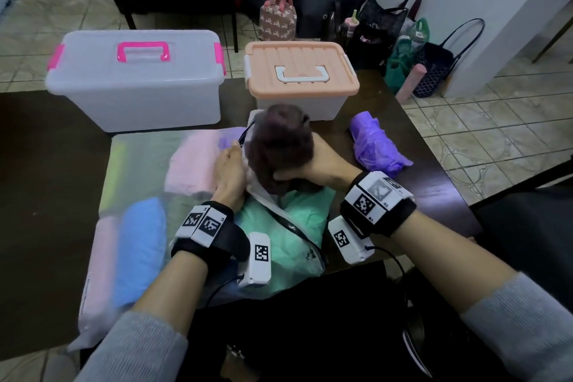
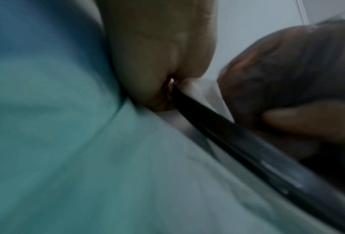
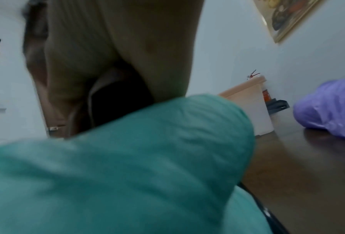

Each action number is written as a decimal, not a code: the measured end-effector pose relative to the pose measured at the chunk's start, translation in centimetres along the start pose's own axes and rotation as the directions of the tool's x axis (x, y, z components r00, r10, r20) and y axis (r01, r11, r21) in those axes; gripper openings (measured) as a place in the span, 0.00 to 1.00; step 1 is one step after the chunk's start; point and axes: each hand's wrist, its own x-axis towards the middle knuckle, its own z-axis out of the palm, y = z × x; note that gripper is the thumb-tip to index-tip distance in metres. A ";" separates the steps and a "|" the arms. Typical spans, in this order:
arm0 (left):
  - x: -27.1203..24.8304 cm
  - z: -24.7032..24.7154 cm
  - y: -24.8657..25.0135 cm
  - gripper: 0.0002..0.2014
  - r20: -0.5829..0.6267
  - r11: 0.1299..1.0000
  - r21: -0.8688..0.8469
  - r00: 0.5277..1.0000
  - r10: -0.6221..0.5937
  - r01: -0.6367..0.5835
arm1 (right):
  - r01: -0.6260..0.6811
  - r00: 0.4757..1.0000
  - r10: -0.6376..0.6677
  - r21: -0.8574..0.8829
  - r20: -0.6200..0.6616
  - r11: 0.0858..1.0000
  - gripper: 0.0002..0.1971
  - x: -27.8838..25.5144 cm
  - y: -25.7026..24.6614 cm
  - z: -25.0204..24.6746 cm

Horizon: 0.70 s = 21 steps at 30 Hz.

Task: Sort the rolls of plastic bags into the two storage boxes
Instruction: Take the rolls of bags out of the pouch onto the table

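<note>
My right hand (image 1: 305,169) grips a dark maroon roll (image 1: 279,143) and holds it above the mouth of a clear zip bag (image 1: 139,164) lying on the table. My left hand (image 1: 231,158) pinches the bag's black-trimmed edge (image 2: 207,126) beside it. In the left wrist view the maroon roll (image 2: 292,68) is on the right, with a finger of my right hand across it. A green roll (image 1: 291,220) lies under both hands. Inside the bag are pink (image 1: 192,164) and blue (image 1: 142,245) rolls. A purple roll (image 1: 375,146) lies loose at the right.
Two lidded boxes stand at the back of the dark table (image 1: 46,164): a clear one with pink handle (image 1: 136,80) on the left, one with a peach lid (image 1: 300,71) on the right. Bags and a chair stand on the tiled floor behind. The table's right edge is near the purple roll.
</note>
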 end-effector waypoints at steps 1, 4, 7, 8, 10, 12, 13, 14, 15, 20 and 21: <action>-0.1 0.0 -0.1 0.13 -0.002 1.000 -0.015 1.000 -0.007 0.007 | 0.003 0.996 0.008 0.120 -0.092 0.993 0.20 0.0 -0.7 0.0; 0.0 0.1 -0.1 0.17 -0.021 0.999 0.034 0.999 -0.034 0.035 | 0.070 0.907 0.144 0.478 -0.396 0.876 0.11 1.0 -1.8 -1.5; 0.2 0.1 -0.4 0.17 0.004 0.999 0.019 0.999 -0.043 0.043 | 0.066 0.757 0.171 0.334 -0.631 0.940 0.22 1.8 -1.6 -6.3; 0.3 0.0 -0.5 0.17 0.008 0.999 0.013 0.999 -0.049 0.049 | 0.008 0.722 0.143 0.214 -0.677 0.977 0.24 1.7 -1.3 -8.1; 0.2 0.1 -0.5 0.17 -0.007 0.998 0.023 0.998 -0.063 0.063 | -0.185 0.662 0.116 -0.011 -0.740 0.983 0.25 1.4 0.4 -12.3; 0.0 0.3 -0.2 0.17 -0.007 0.997 0.039 0.998 -0.059 0.059 | -0.417 0.598 0.155 -0.140 -0.786 0.898 0.29 0.8 2.5 -15.8; 0.1 0.3 -0.2 0.16 0.001 0.998 0.039 0.999 -0.050 0.050 | -0.511 0.575 0.191 -0.167 -0.795 0.843 0.34 0.6 3.5 -17.1; 0.2 0.4 -0.3 0.15 0.005 0.998 0.057 1.000 -0.025 0.024 | -0.588 0.569 0.231 -0.194 -0.789 0.786 0.37 0.4 4.5 -18.2; 0.0 0.4 -0.3 0.13 0.012 0.997 0.081 1.000 -0.006 0.005 | -0.657 0.564 0.289 -0.208 -0.774 0.725 0.38 0.2 5.3 -18.9; 0.4 0.3 -0.5 0.15 -0.007 0.993 0.117 1.000 -0.010 0.010 | -0.771 0.561 0.473 -0.221 -0.679 0.597 0.45 0.4 8.0 -20.2; 0.4 0.3 -0.4 0.15 -0.011 0.992 0.121 1.000 -0.017 0.018 | -0.770 0.586 0.500 -0.246 -0.638 0.589 0.43 0.4 8.3 -20.3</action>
